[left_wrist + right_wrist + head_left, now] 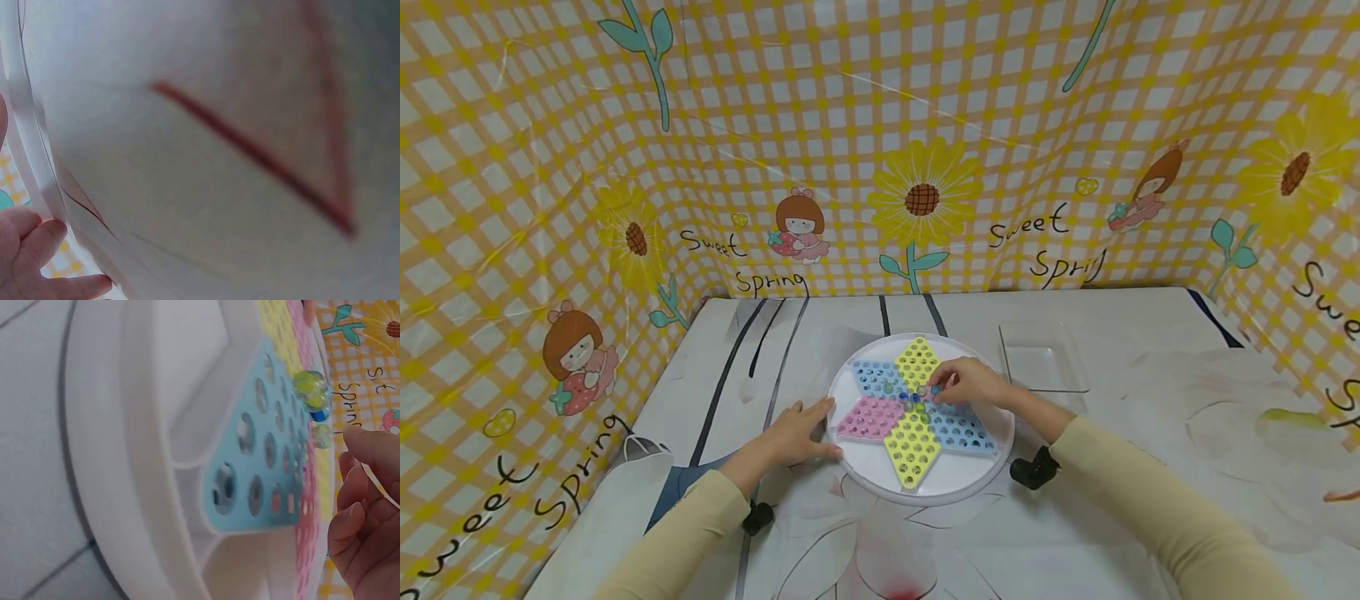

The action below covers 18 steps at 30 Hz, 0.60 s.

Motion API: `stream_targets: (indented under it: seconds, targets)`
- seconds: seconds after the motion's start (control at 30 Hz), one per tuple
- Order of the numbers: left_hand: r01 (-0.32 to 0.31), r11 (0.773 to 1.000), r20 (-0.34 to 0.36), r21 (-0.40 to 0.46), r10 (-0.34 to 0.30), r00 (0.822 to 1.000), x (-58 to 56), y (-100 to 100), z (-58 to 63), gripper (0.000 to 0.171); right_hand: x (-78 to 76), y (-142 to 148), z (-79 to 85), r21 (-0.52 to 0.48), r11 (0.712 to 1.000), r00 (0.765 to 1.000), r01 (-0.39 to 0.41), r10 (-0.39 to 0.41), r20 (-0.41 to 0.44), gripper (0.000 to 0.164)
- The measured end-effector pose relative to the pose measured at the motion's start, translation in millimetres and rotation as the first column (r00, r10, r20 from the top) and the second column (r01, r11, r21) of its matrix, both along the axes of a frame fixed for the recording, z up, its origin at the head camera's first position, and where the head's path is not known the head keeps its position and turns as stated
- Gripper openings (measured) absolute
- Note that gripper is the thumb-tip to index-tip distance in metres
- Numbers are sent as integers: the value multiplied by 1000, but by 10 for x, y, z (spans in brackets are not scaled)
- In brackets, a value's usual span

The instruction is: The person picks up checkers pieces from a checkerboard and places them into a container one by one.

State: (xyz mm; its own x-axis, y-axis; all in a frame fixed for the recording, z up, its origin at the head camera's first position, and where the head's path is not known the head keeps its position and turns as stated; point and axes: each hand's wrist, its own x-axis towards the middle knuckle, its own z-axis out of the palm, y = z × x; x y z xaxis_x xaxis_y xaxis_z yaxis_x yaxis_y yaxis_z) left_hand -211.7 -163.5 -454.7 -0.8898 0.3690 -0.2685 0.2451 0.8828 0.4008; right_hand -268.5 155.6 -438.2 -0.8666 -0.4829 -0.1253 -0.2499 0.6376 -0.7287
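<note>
A round white Chinese checkers board with a star of yellow, blue and pink holed sections lies on the table. Several glass marbles sit around its centre, and the right wrist view shows a yellow-green marble among them. My right hand reaches over the board's right side and pinches a blue marble between thumb and fingertips near the centre. Its fingers are bent in the right wrist view, where the pinched marble is hidden. My left hand touches the board's left rim with fingers and thumb spread.
A clear plastic tray sits behind the board on the right. Black wrist cameras hang under both wrists. Checked yellow cloth hangs around the table's back and sides. A white object with a loop is at the left edge.
</note>
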Motion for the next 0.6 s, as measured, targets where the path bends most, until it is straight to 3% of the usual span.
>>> stream_targets:
  seconds: [0.3,0.5,0.6]
  targets:
    - [4,1000,-1,-5,-4,1000,-9,1,-4,90,-65,145,189,-11,1000,998,28,-29,-48,19]
    - [2,1000,-5,-5,-2,1000,2,-3,15,89,-98,257,293,-27,998,998,59,-59,-18,21]
    - [2,1000,-11,-7,-2,1000,2,-7,12,89,-114,320,325,-22,998,997,61,-62,-45,21]
